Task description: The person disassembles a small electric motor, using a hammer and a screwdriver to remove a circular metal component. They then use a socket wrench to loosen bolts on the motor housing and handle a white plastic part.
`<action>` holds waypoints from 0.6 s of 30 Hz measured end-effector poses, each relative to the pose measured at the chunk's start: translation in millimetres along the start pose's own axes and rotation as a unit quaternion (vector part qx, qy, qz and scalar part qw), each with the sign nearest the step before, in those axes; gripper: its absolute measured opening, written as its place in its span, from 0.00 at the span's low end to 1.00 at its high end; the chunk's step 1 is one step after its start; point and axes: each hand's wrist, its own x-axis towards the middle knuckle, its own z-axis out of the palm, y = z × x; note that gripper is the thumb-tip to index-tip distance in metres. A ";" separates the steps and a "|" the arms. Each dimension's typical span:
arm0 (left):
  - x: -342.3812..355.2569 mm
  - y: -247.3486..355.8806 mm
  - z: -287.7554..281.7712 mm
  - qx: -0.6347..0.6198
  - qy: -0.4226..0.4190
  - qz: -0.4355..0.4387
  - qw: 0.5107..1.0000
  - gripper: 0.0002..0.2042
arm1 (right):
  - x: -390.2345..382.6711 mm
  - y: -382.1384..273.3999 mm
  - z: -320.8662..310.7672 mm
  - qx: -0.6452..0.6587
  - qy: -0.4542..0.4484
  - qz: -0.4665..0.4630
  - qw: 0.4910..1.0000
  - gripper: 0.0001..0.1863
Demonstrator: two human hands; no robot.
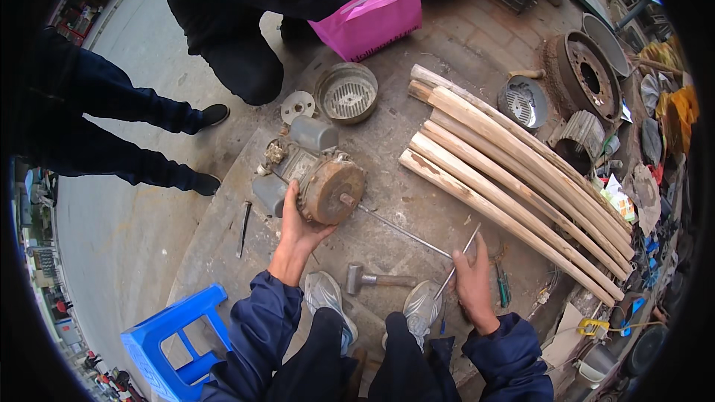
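Observation:
An electric motor (313, 171) with a rusty round end cover and a stub shaft lies on its side on the ground ahead of me. My left hand (299, 229) grips the edge of its end cover, fingers along the side and thumb out below the rim. In my right hand (472, 277) is a T-handle wrench (406, 231), held at its crossbar. The long rod slants up and left, its tip by the lower right of the cover. Between my shoes lies a hammer (380, 281) with a wooden handle. Beside my right hand rests a screwdriver (503, 286).
Long wooden poles (514, 171) lie to the right. A vented metal cover (347, 94) and a round disc (298, 106) sit beyond the motor. A chisel-like bar (243, 229) and a blue stool (175, 350) are at left. Two people are close by, one with a pink bag (376, 11).

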 end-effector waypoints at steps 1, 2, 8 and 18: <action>0.4 0.7 -1.9 -0.002 -0.002 0.001 1.000 0.51 | -5.8 -5.1 2.0 -0.035 0.010 -0.060 0.998 0.29; 0.4 1.3 -3.4 -0.004 -0.003 0.002 1.000 0.51 | -12.4 -9.4 3.2 -0.069 0.021 -0.120 0.990 0.30; 0.7 -0.2 -3.3 0.002 0.001 0.005 1.000 0.51 | -8.4 12.7 -21.9 -0.332 -0.062 -0.393 0.855 0.35; 0.3 0.0 -2.3 0.004 0.009 0.003 1.000 0.51 | -3.2 12.7 -26.9 -0.303 -0.107 -0.233 0.918 0.15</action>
